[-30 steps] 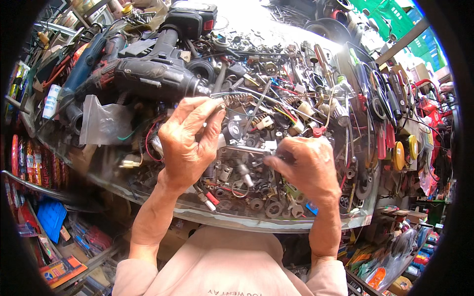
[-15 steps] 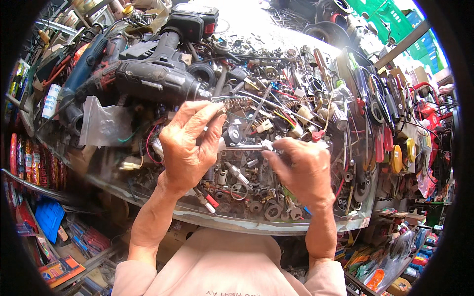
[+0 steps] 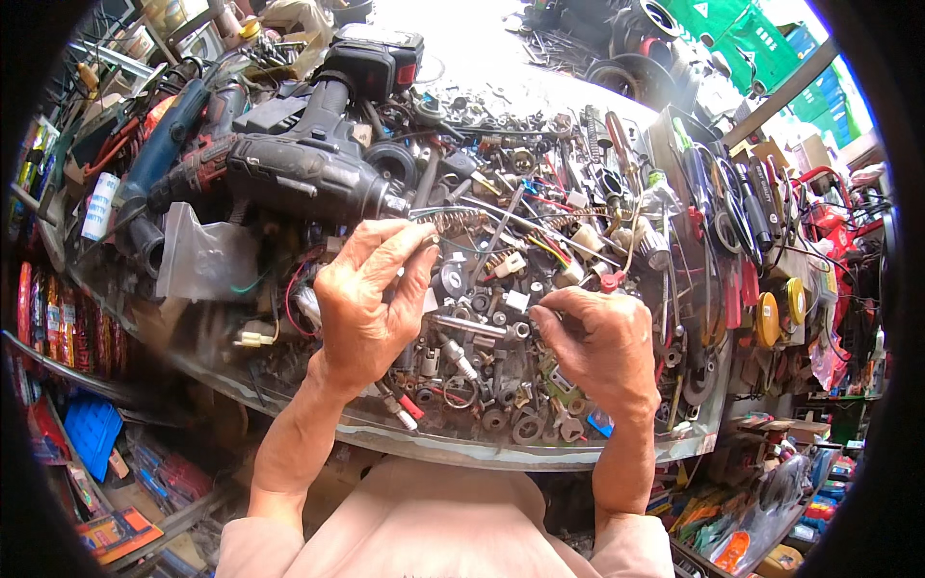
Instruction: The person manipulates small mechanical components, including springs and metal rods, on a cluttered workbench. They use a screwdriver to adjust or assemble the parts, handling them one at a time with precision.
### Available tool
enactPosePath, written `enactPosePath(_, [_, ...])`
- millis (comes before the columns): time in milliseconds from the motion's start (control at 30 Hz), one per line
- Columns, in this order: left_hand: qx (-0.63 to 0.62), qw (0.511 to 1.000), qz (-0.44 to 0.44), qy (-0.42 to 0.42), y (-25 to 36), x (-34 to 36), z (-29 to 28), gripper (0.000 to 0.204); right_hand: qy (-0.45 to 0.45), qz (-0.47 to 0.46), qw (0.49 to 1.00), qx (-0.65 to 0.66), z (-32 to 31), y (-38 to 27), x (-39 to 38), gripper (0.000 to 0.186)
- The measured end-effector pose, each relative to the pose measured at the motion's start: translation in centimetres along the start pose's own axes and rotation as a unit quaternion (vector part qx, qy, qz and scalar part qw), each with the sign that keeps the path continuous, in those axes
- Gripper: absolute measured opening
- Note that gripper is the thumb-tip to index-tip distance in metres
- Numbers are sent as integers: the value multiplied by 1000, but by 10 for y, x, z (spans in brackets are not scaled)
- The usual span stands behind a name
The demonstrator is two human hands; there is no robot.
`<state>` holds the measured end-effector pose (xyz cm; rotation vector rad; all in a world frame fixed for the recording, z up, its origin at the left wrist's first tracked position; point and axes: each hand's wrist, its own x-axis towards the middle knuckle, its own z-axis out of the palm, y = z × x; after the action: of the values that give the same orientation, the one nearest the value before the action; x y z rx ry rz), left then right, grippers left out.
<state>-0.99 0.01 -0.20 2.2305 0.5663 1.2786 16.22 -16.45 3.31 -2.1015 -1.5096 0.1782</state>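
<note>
Between the thumb and fingertips of my left hand (image 3: 371, 299) is a small metal piece (image 3: 433, 241), just below a coil spring (image 3: 461, 220). My right hand (image 3: 602, 352) is curled over the loose parts, thumb and index close together; whatever they hold is too small or hidden to name. Beside those fingers are a white plastic connector (image 3: 516, 301) and a metal rod (image 3: 467, 326). A spark plug (image 3: 458, 358) lies among nuts and washers between my hands.
A black impact driver (image 3: 289, 178) lies back left beside a plastic bag (image 3: 193, 260). The glass-topped bench (image 3: 674, 448) is heaped with wires and fittings. Pliers and tape rolls (image 3: 771, 318) crowd the right side; packaged goods (image 3: 58, 308) fill the left.
Both hands appear lower in the view, along with the bench. My right hand has shifted off the metal rod, which now shows more fully. My left hand keeps its pinch.
</note>
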Motion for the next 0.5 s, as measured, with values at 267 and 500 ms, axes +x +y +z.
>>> enactPosePath(267, [3, 1000, 3, -10, -1, 0, 1, 24, -32, -24, 999, 5, 6, -8, -3, 12])
enactPosePath(500, [7, 1000, -4, -6, 0, 0, 1, 23, 17, 8, 1000, -12, -7, 2, -3, 8])
